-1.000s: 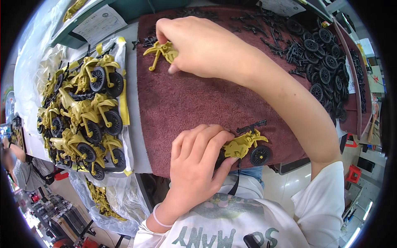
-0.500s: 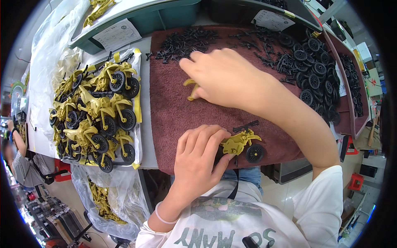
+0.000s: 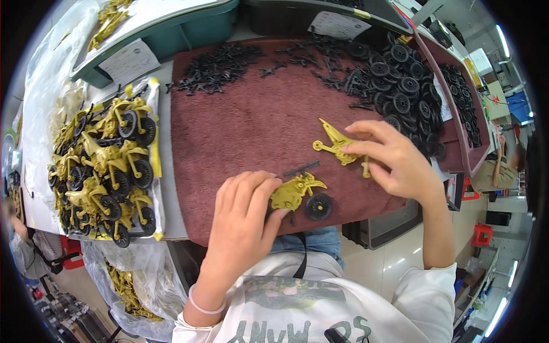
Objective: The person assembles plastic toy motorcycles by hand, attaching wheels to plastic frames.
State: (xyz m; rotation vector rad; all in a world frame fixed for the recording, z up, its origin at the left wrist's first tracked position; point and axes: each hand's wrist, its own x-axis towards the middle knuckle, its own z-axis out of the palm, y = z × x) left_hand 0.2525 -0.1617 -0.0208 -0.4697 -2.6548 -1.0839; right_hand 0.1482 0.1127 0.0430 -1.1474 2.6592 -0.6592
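My left hand [image 3: 243, 208] is closed on a small yellow toy motorcycle [image 3: 290, 193] near the front edge of the cloth. A black wheel [image 3: 318, 206] shows at its right end, and a black handlebar [image 3: 301, 168] sticks out above. My fingers hide its left end. To the right, my right hand [image 3: 400, 163] pinches a yellow motorcycle body [image 3: 334, 136] between thumb and fingers. No wheel shows on that body; part of it is behind the fingers. The two toys are apart.
A maroon cloth [image 3: 229, 126] covers the table. Small black parts [image 3: 220, 66] lie at its back left, black wheels [image 3: 409, 84] at its right. Wheeled yellow motorcycles [image 3: 106, 154] fill a tray at left. A green bin [image 3: 194, 30], a dark bin [image 3: 274, 18] and a maroon bin [image 3: 452, 146] surround it.
My right hand has come from the back of the cloth to the right side, bringing the yellow motorcycle body with it. My left hand still holds its motorcycle. The whole view has shifted.
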